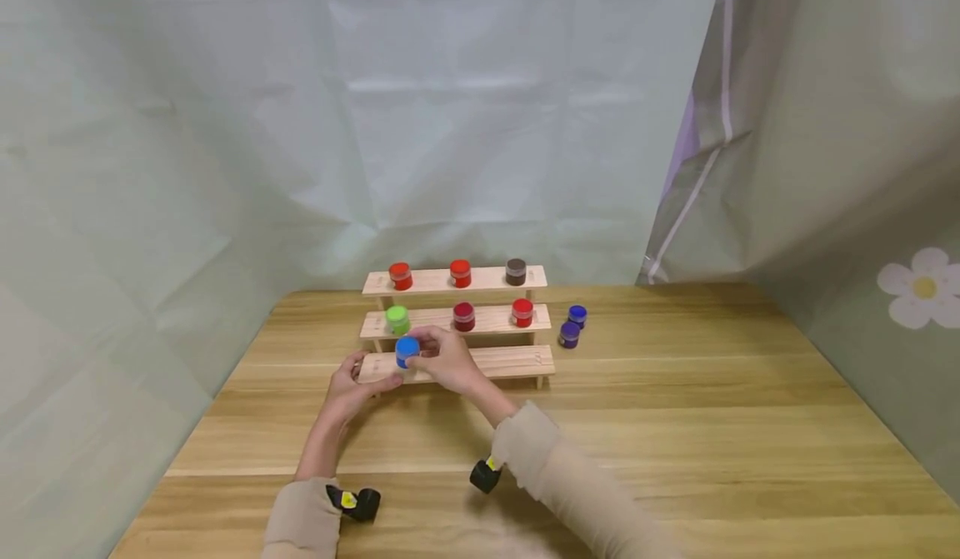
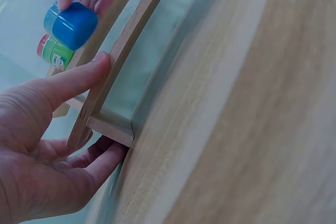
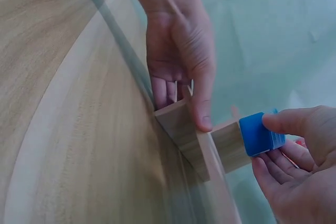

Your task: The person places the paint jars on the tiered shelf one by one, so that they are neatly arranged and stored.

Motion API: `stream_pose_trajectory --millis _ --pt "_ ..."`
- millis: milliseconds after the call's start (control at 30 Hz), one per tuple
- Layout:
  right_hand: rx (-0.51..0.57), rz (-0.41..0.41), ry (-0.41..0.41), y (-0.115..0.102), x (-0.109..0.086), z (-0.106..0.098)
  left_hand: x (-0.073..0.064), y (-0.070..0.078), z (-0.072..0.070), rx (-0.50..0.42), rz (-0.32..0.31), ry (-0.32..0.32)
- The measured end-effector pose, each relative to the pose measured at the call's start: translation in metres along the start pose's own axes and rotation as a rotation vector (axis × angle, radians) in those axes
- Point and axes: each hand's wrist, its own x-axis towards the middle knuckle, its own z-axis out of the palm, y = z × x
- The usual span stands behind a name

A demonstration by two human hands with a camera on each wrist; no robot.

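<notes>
My right hand (image 1: 447, 361) pinches a small blue paint jar (image 1: 407, 351) between thumb and fingers, over the left part of the lowest tier of a wooden three-step display stand (image 1: 517, 362). In the right wrist view the blue jar (image 3: 256, 135) is tilted, with the thumb across it. My left hand (image 1: 350, 393) grips the left end of that lowest tier. In the left wrist view the left thumb lies along the board's front edge and the fingers (image 2: 107, 163) curl round by the stand's leg. A green jar (image 1: 397, 320) stands on the middle tier behind the blue one.
On the middle tier are a dark red jar (image 1: 464, 316) and a red jar (image 1: 522, 312). The top tier bears two red jars (image 1: 461, 273) and a dark jar (image 1: 515, 272). Right of the stand, a purple jar (image 1: 569, 335) and a blue-lidded jar (image 1: 577, 316) stand on the table.
</notes>
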Motion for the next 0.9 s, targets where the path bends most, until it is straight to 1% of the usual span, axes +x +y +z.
stream_pose_trajectory --millis 233,500,667,900 --pt "0.026 0.033 -0.015 0.005 0.002 0.007 0.001 -0.002 -0.001 -0.003 0.017 -0.011" --pt "-0.020 0.005 -0.036 0.008 0.003 0.018 0.002 -0.004 -0.004 -0.002 0.053 -0.027" --pt "-0.035 0.008 -0.033 0.010 0.004 0.020 0.001 -0.004 -0.005 -0.001 0.067 -0.031" --pt "-0.061 0.015 -0.023 0.015 0.007 0.023 0.002 -0.003 -0.005 0.008 0.063 -0.039"
